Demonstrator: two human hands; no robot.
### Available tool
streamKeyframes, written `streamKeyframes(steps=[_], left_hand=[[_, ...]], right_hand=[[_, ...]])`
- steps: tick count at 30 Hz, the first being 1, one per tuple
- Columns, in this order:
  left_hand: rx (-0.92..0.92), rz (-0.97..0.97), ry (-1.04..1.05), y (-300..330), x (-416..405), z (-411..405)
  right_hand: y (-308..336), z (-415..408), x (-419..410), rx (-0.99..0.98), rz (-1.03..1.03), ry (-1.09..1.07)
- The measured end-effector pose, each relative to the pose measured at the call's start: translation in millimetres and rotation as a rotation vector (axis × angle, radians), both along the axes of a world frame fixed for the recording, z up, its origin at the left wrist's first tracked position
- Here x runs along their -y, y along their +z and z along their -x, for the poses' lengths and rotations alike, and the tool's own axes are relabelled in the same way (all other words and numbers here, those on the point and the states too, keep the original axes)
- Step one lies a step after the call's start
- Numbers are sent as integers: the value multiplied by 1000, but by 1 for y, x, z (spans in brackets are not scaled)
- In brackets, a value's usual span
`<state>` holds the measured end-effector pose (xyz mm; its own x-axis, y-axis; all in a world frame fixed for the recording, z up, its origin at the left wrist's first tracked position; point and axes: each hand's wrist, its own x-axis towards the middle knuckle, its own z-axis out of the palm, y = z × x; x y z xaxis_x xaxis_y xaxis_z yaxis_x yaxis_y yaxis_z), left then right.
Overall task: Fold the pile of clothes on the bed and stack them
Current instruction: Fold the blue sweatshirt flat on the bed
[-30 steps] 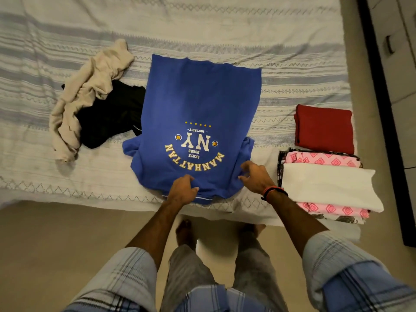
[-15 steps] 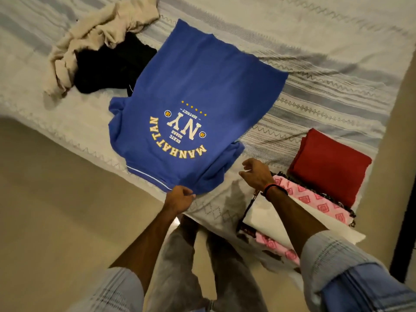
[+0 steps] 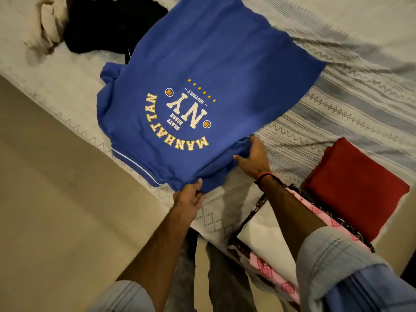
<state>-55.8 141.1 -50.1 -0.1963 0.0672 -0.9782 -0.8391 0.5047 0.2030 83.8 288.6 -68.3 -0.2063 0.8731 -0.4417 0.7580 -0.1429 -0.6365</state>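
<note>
Right hand (image 3: 254,159) has moved onto the blue shirt (image 3: 202,70), both hands gripping its near, collar-end edge.

Bare bedspread (image 3: 337,104) right of blue shirt (image 3: 213,64); folded stack (image 3: 360,183) beyond.

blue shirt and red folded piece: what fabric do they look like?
Blue shirt: looks like a soft matte cotton knit; it drapes limply, and the yellow and white lettering looks printed on. Red piece: matte cloth, possibly thicker, since its folded edges look rounded. Weave cannot be told.
</note>
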Motion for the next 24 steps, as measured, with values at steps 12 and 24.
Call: streamKeyframes(steps=[12,24], left_hand=[[-126,-257,321,18,12,-28],[43,-147,90,33,33,-64]], right_hand=[[10,-39,23,-375,386,-349],[16,-73,60,-531,479,-434]])
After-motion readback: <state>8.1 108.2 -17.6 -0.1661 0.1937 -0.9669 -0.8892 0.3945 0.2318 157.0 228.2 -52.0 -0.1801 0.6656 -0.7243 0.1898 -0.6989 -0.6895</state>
